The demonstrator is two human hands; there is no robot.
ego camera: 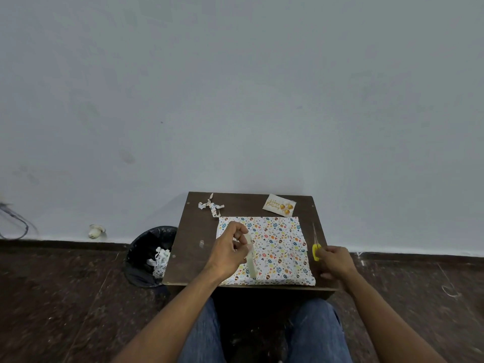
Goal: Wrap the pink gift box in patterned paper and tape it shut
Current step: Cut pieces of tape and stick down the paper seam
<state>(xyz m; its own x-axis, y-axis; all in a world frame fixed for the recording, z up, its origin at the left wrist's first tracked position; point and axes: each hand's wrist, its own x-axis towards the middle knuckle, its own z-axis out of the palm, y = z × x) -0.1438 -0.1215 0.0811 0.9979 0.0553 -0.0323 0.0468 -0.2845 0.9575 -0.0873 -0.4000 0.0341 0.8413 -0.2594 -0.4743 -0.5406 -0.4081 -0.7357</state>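
Jeans (201, 334); far card (279, 205) w/ "Happy Birthday"

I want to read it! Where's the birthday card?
The birthday card lies at the table's far right corner, just beyond the wrapped box.

Paper (277, 247) – white, multicoloured egg print; scissors (316, 251) yellow-handled; table (193, 247) dark brown (bin (146, 255) black).

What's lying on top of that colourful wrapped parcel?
On the patterned paper lies a strip of tape, pinched by the left hand. The box underneath is fully covered, so it cannot be seen.
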